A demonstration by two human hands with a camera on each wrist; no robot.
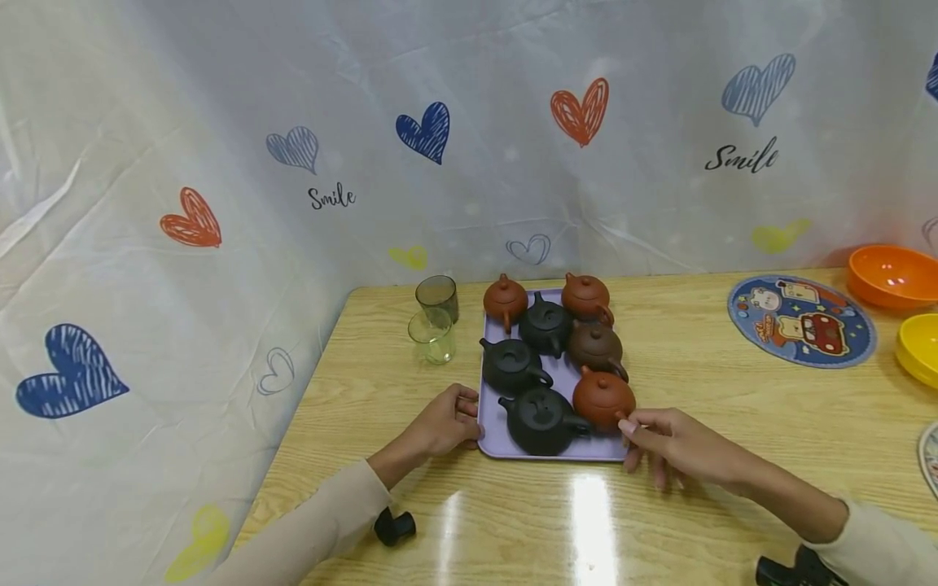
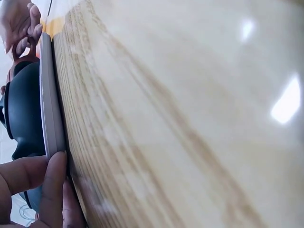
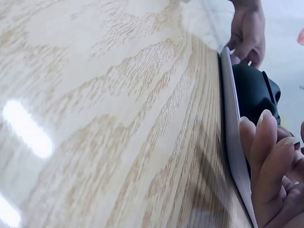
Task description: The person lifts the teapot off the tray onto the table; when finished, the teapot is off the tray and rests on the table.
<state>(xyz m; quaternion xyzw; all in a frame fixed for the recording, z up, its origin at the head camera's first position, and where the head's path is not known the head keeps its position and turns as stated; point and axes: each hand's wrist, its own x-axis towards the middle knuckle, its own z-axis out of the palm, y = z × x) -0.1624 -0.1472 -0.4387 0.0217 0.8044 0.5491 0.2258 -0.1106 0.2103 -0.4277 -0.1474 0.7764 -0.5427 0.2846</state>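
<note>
Tray (image 1: 493, 446): lilac, near table (image 1: 689, 505) edge, carrying seven teapots (image 1: 544, 421)
Left hand (image 1: 443, 424): fingers curled on tray's left rim
Right hand (image 1: 670, 446): pinches right corner
Advice: lift both sides level, slowly, so pots don't slide

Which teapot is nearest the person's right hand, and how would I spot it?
Find the lilac tray on the wooden table. At its near right corner, beside the right hand, sits a teapot. It is orange-red, while its near neighbours are black and dark brown.
</note>
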